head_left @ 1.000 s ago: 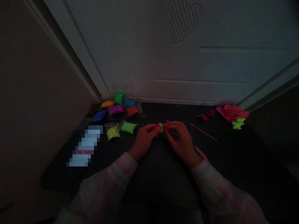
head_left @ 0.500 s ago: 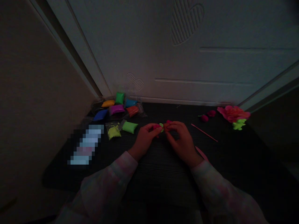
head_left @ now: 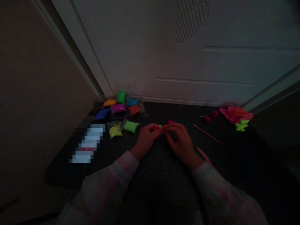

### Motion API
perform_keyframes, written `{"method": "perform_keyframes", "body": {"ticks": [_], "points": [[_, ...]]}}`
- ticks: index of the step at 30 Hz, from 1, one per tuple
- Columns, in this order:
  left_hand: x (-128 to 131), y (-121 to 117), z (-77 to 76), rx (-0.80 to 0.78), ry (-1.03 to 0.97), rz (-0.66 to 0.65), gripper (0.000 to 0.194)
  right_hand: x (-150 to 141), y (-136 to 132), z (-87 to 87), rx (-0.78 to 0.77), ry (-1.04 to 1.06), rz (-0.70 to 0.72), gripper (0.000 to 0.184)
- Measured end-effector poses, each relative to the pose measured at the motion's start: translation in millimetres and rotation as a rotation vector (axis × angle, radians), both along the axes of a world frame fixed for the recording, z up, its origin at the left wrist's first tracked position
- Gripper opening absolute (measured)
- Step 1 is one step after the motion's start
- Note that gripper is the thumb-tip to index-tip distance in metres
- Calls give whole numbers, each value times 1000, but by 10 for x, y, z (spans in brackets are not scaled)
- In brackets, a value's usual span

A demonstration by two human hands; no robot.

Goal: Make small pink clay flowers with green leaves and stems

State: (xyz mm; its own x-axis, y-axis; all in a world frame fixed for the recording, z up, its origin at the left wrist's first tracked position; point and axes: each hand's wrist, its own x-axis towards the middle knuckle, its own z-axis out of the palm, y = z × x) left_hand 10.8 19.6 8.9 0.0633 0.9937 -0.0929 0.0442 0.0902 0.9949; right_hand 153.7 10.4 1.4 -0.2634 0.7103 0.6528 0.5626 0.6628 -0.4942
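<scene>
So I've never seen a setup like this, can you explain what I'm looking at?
There's no robot here: these are a person's two bare hands, seen by one camera worn on the head, looking forward and down. They're over a dark table. The left hand pinches a small pink and green piece. The right hand has its fingers at a bright pink piece; it's too dark to tell how it grips. To the left lie colourful packets and a blurred-out bright oblong. To the right are a thin pink stick, a pointed pink tool and a pink flower.
</scene>
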Motion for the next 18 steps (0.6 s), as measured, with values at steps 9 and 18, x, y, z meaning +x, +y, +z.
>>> {"method": "perform_keyframes", "body": {"ticks": [9, 18], "points": [[-1, -5, 26, 14, 44, 1, 13, -16, -18, 32, 10, -29, 0, 19], [-5, 6, -5, 0, 56, -9, 14, -29, -41, 45, -6, -38, -10, 19]]}}
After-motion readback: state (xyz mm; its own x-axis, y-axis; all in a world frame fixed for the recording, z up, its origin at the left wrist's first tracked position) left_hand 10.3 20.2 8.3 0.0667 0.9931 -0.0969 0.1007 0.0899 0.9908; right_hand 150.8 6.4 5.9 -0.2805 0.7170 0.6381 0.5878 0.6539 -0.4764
